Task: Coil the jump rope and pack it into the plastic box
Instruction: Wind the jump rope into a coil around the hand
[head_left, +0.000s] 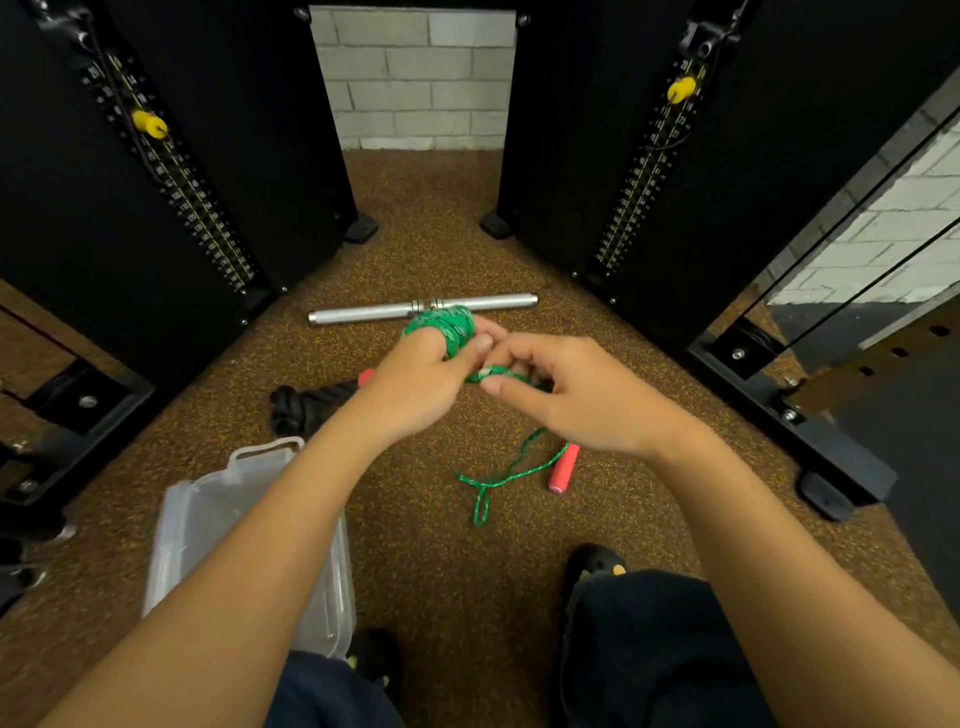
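The left forearm crosses the plastic box (208, 519), hiding its right side. The left hand (415, 384) covers most of 1 red handle (366, 375) and part of a black rope bundle (301, 408). The rope coil (449, 325) hides the fingers it wraps and a short stretch of the metal bar (363, 313). Both hands are motion-blurred, so the right hand (576, 395)'s pinch is unclear.

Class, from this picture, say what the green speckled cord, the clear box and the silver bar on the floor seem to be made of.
Green speckled cord: likely braided synthetic fibre; woven flecks, limp loops.
Clear box: translucent plastic; floor shows dimly through it.
Silver bar: probably brushed or chromed metal; bright sheen along it.
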